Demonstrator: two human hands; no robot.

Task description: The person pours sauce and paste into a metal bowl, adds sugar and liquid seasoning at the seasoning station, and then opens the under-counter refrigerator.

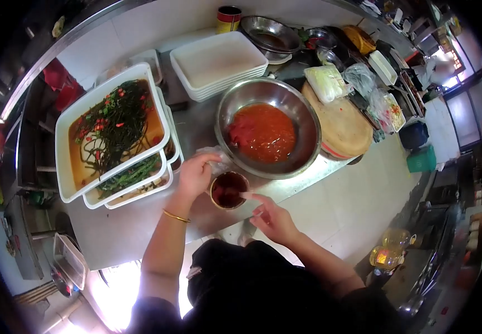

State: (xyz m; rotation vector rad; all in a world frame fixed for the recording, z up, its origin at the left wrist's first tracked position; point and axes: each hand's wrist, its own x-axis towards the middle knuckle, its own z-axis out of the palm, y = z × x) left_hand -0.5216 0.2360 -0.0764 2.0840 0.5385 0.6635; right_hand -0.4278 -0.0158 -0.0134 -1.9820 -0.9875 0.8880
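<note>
A round can [214, 201] with dark red contents sits near the table's front edge, its mouth facing up. My left hand [195, 173] is at its left, fingers closed on some crumpled clear plastic [223, 162] beside the bowl. My right hand [274, 220] reaches in from the right with the index finger stretched to the can's rim and the other fingers loosely bent. Whether the fingertip is inside the can is hard to make out. Just beyond stands a wide steel bowl [308, 119] holding red-orange sauce [263, 133] with a thicker red paste at its left.
Stacked white trays [58, 150] of greens and red chillies in brown liquid stand left. More white trays [219, 58] are stacked behind. Right of the bowl lie a round wooden chopping board [344, 125] and a bagged white package [325, 83]. The steel table [107, 239] ends close to me.
</note>
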